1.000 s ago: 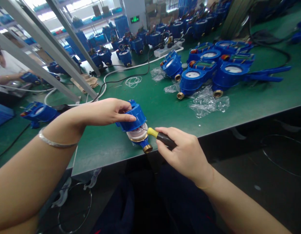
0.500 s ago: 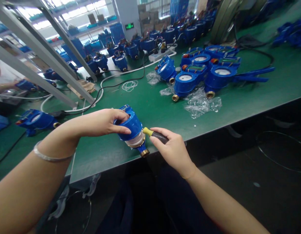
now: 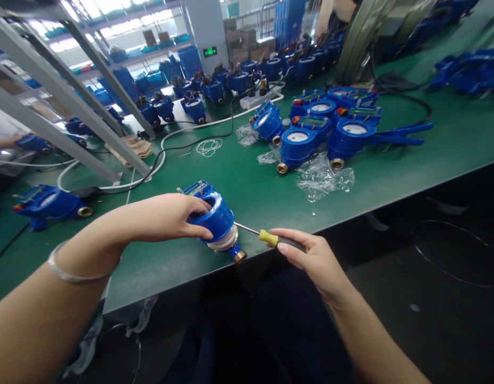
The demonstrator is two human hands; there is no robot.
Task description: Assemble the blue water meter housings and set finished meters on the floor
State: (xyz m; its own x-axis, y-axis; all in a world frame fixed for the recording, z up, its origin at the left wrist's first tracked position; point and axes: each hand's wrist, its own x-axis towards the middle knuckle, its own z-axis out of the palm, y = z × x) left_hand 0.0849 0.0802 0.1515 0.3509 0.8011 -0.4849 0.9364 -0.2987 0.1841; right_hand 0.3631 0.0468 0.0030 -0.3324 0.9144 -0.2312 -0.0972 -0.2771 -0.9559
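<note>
Head view: vs. 0.5 s ago, R hand [image 3: 318, 262] has drawn back; screwdriver [image 3: 268, 238] handle now stands off the meter [image 3: 221, 230], w/ bare shaft showing. Tip is at or just beside lower edge of blue cover [image 3: 223, 214]; exact contact can't be told. Meaning (judged): tool has backed off from close-in work; cover prob. not fully down, as white band [image 3: 223, 244] shows below it.

Hand status: apart. L hand [image 3: 170, 216] clamped on cover, fingers in round opening, thumb outside. R hand closed round screwdriver handle. Meter loc.: near front edge of bench, brass outlet [image 3: 240, 257] toward operator.

Surface: green bench [image 3: 162, 277]. Rear R: meter cluster [image 3: 298, 140] w/ clear plastic film [image 3: 324, 178] alongside. Far L: single meter [image 3: 50, 204]. Mid-bench: white string [image 3: 209, 148], cloth [image 3: 130, 150], power strip [image 3: 255, 100].

Room: metal frame posts [image 3: 77, 101] at L, more blue meters in rear rows, green exit sign [image 3: 210, 52] on pillar, bright windows behind shelves.
</note>
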